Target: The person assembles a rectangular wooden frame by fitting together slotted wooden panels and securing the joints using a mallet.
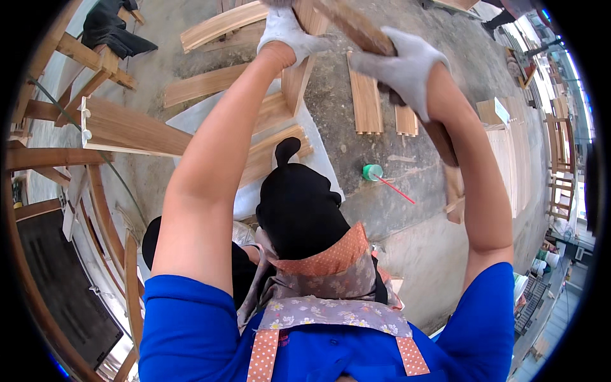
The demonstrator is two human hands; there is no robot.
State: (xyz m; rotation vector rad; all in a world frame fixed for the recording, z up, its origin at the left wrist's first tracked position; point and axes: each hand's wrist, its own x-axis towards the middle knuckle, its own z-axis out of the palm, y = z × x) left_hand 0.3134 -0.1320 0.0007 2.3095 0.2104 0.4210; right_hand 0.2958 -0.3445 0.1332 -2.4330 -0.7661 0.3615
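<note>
1. Head view: the right hand (407, 70), in a pale glove, has its fingers clamped on the end of a thick brown wooden bar (359, 28). Motion blurs both, and the bar slants up and left to the upper edge.
2. The left hand (283, 35), also gloved, is at an upright board (294, 86). Its thumb points right across the wood; the other fingers run toward the upper edge, and I cannot tell how firmly they close.
3. The upright board stands near the upper middle, between the forearms. Beside its lower end lie a short board (272, 111) and, nearer the body, a grooved board (273, 153), both over a white sheet (323, 149).
4. Right of the sheet, two flat boards lie on the concrete floor (407, 254): a longer one (366, 95) and a shorter one (406, 121).
5. Nearer the body is a green container (372, 172), with a thin red stick (398, 191) angling out toward the lower right.
6. Left of the left forearm, a long board (130, 127) extends outward, near brown timber frames (54, 158).
7. Farther out, dark cloth (111, 32) drapes over timber at upper left; pale boards (509, 159) are stacked at right.
</note>
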